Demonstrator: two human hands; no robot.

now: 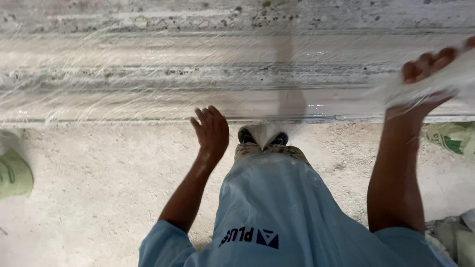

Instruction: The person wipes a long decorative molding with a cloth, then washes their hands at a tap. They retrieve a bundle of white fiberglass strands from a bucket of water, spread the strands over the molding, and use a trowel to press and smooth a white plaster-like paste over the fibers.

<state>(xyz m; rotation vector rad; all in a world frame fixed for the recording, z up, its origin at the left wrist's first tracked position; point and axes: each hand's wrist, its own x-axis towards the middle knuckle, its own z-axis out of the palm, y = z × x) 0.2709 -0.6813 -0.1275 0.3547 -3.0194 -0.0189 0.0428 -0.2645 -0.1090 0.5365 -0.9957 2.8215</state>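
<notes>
1. Seen from above, a green-printed sack (14, 170) lies at the far left edge on the dusty concrete floor (99, 183).
2. Across the top of the view, a long pale slab (148, 74), streaked grey and speckled, runs from side to side under a taut, glinting sheet of clear plastic film (123, 101); its near edge meets the floor.
3. Left of centre, the left hand (212, 132) is raised just short of the slab's near edge, fingers loosely curled and half open, holding nothing and apparently touching nothing.
4. At centre, the person's light blue shirt (277, 207) fills the lower frame, with the toes of dark shoes (262, 137) showing just beside the slab's edge.
5. At the upper right, the right hand (428, 74) is closed around a bunched, whitish end of the plastic film (445, 81), which spreads from the fist out over the slab; fingertips show above the gathered plastic.
6. Below that hand, another green-printed sack (452, 138) lies on the floor at the right edge, and crumpled pale sacking (452, 240) sits in the bottom right corner.
</notes>
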